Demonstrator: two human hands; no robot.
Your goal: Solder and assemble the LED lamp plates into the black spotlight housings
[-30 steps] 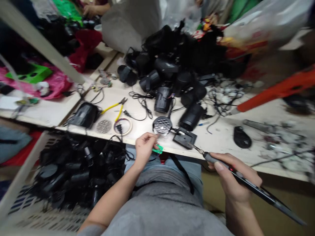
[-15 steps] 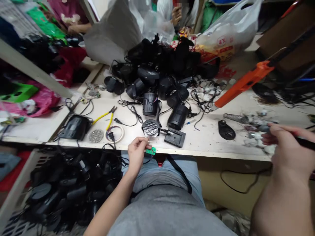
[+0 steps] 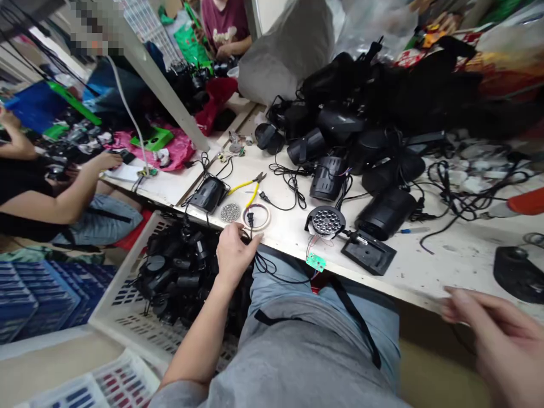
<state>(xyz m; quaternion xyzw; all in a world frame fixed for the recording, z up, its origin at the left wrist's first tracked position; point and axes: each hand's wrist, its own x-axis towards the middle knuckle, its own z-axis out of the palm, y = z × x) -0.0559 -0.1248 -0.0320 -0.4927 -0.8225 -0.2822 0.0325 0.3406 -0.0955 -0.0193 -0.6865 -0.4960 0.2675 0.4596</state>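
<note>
We note left fingers (image 3: 247, 240) curled at the table (image 3: 450, 266) edge, hold unclear; right fingers (image 3: 465, 301) open, empty, lower right. Green board (image 3: 315, 262) lies near the edge, wired to the LED disc (image 3: 326, 222).

Matte black spotlight housings (image 3: 385, 213) lie heaped on a cream worktop (image 3: 446, 266), among thin black cables (image 3: 292, 184). A silver honeycomb LED reflector (image 3: 326, 221) sits near a small green circuit board (image 3: 316, 262). The pliers (image 3: 246, 188) have yellow handles. Beyond lies a pink plastic bag (image 3: 170, 150). A white slotted crate (image 3: 123, 300) holds more black parts. Below are a grey T-shirt (image 3: 297, 362) and pale blue jeans (image 3: 365, 317).
</note>
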